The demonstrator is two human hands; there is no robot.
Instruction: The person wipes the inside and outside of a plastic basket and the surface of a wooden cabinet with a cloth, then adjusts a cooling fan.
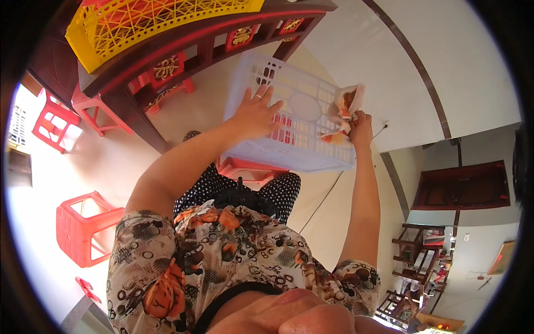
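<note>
In front of my body a pale, translucent plastic crate [306, 106] with grid walls is tilted over a red plastic stool [250, 169]. My left hand [256, 115], a ring on one finger, has its fingers spread over the crate's near-left part; blur hides whether it presses on the wall. At the right end, my right hand [361, 128] grips a crumpled white and orange cloth [347, 102]. Part of that cloth hangs against the crate's lattice.
A yellow plastic basket [98, 54] sits on a dark wooden table [200, 37] with carved red and gold panels. Red stools [83, 236] stand at left, another [56, 121] beyond. A cable [321, 202] crosses the floor. White wall [400, 83] rises at right.
</note>
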